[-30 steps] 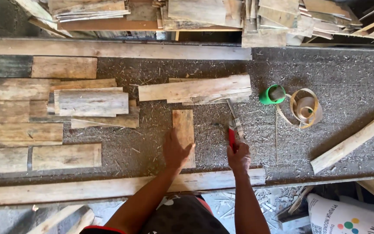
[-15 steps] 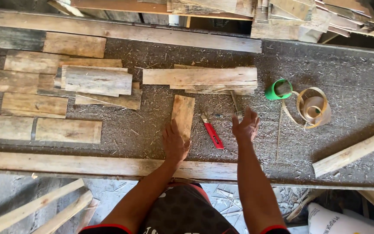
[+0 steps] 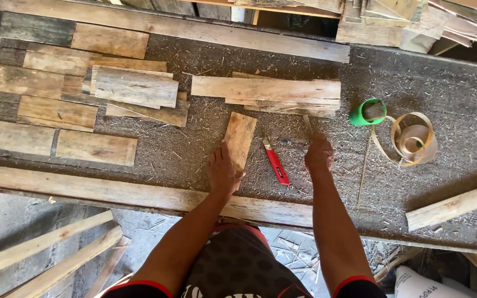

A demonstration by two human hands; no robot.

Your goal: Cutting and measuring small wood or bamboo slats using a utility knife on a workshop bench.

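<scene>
The counter is a long grey surface strewn with sawdust and splinters, framed by a pale plank along its near edge and another along the far edge. On its left lies a spread of weathered boards, some overlapping. Right of centre, a stack of long boards lies crosswise.

Just near of that stack lies a short board, light tan, rectangular, grain running lengthwise, set almost upright in the view with a slight tilt. The left hand rests flat on its near end, fingers open and pressed down on wood and counter.

The right hand is curled closed, with a thin pale sliver reaching out from it toward the stack; whether the fingers grip it I cannot tell.

Between the hands lies a red utility knife, apart from both. Far right sit a green roll and a loose coil of tan strapping.
</scene>
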